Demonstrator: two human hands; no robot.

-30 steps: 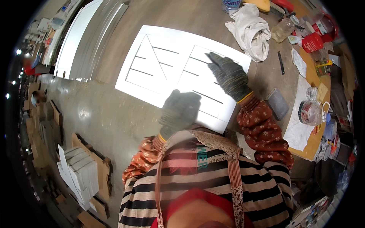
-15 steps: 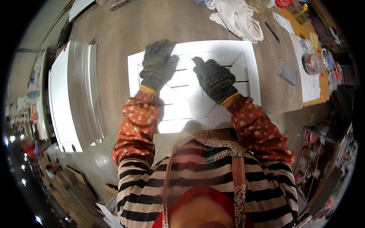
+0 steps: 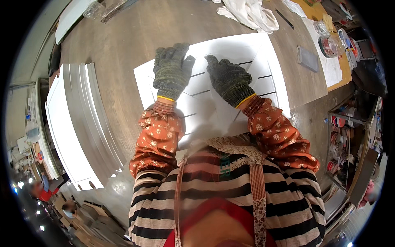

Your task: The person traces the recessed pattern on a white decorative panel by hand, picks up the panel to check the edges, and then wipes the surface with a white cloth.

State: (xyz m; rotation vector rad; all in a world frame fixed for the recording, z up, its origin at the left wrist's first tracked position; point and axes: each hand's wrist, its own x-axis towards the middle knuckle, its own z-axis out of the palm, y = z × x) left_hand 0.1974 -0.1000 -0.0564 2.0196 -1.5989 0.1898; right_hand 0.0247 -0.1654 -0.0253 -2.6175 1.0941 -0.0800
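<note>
A white panel (image 3: 214, 99) with thin dark slots and fine lines lies flat on a brown table in front of me. My left hand (image 3: 173, 68), in a dark green knit glove with a yellow cuff edge, rests on its left part. The fingers point away from me, with the thumb held apart. On the panel's right part lies my right hand (image 3: 229, 80), gloved alike. Its fingers angle to the far left and bend slightly. I see nothing held in either hand; the undersides of both are hidden.
A stack of white panels (image 3: 76, 127) stands at the left. Beyond the work lie a white cloth (image 3: 249, 14) and a thin black tool (image 3: 284, 19). Farther right are a grey block (image 3: 307, 58) and a clear jar (image 3: 329, 45). A shelf with spools (image 3: 339, 123) stands at lower right.
The whole view has turned, so the panel and the table look tilted and the left stack sits lower. Both hands stay on the panel; the right fingers look slightly more bent.
</note>
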